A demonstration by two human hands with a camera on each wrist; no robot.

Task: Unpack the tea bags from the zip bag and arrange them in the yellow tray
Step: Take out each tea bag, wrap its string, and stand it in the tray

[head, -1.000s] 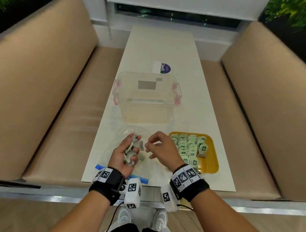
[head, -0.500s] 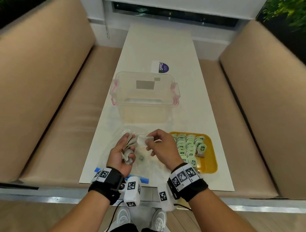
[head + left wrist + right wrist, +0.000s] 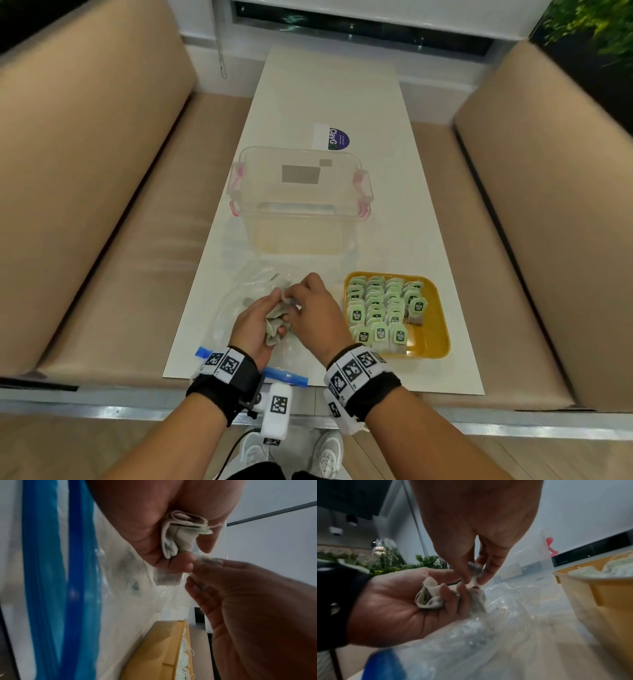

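My left hand [image 3: 255, 322] curls round a bunch of tea bags [image 3: 275, 317] above the clear zip bag [image 3: 236, 308] with its blue zip strip [image 3: 284, 373]. In the left wrist view the folded tea bags [image 3: 181, 534] sit in the palm. My right hand [image 3: 310, 308] pinches one tea bag [image 3: 475, 568] at the top of that bunch, fingertips against the left hand [image 3: 399, 601]. The yellow tray [image 3: 433, 329] lies to the right, holding rows of tea bags with green tags [image 3: 380, 310].
A clear plastic box [image 3: 298, 202] with pink latches stands behind the zip bag on the white table [image 3: 329, 92]. A sticker [image 3: 330, 137] lies beyond it. Beige benches [image 3: 102, 205] flank the table on both sides.
My right hand has moved left onto the bunch in my left hand and pinched a tea bag there. Both hands have drawn closer together.
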